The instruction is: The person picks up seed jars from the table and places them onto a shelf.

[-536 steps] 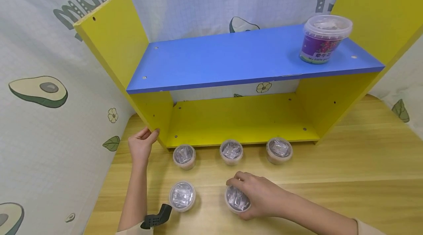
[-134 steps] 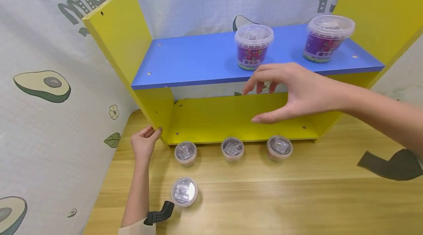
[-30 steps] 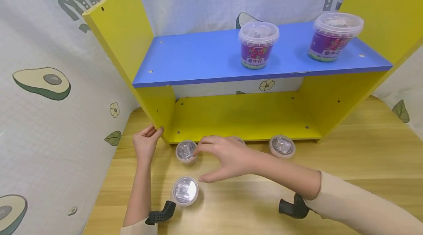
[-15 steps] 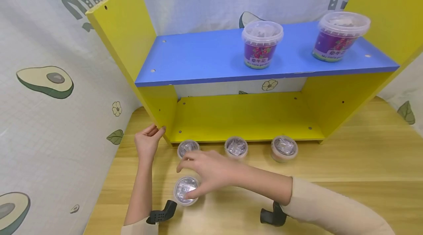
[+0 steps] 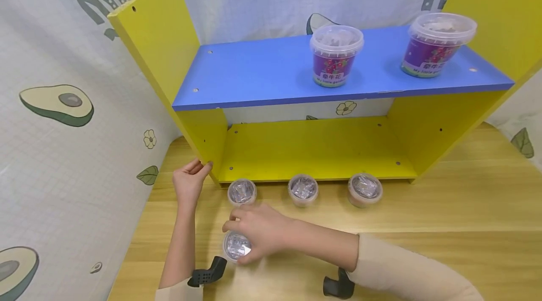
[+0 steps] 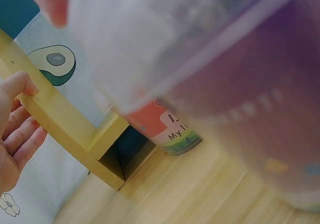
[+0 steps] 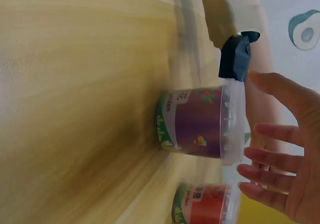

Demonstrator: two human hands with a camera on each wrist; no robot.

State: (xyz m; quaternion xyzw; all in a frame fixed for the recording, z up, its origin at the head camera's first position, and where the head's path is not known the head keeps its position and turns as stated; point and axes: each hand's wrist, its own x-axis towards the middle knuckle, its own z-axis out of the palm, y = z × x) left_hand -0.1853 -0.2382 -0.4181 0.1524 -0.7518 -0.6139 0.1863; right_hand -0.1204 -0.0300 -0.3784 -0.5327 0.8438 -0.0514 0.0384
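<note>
My left hand [image 5: 188, 183] pinches the front edge of the yellow left side panel [image 5: 156, 47] of a shelf unit, thumb in front and fingers behind in the left wrist view. On the wooden table, a clear-lidded plastic tub [image 5: 237, 246] with a purple label [image 7: 197, 126] stands upright. Around its lid my right hand [image 5: 267, 229] hovers with spread, slightly bent fingers; the right wrist view shows fingertips beside the rim, with no firm hold visible. Two purple-labelled tubs stand on the blue shelf board [image 5: 254, 70], one at the middle [image 5: 334, 59] and one at the right [image 5: 436, 47].
Along the unit's front edge stand three more lidded tubs: left [image 5: 242, 191], middle [image 5: 302, 190] and right [image 5: 364, 189]. A yellow lower board [image 5: 309, 146] lies beneath the blue one. Patterned cloth [image 5: 55, 174] covers the walls.
Since the oldest frame, a purple tub has gone from the table to the middle of the blue board. Lately my right hand moved left and down to the near tub; my left hand stayed put.
</note>
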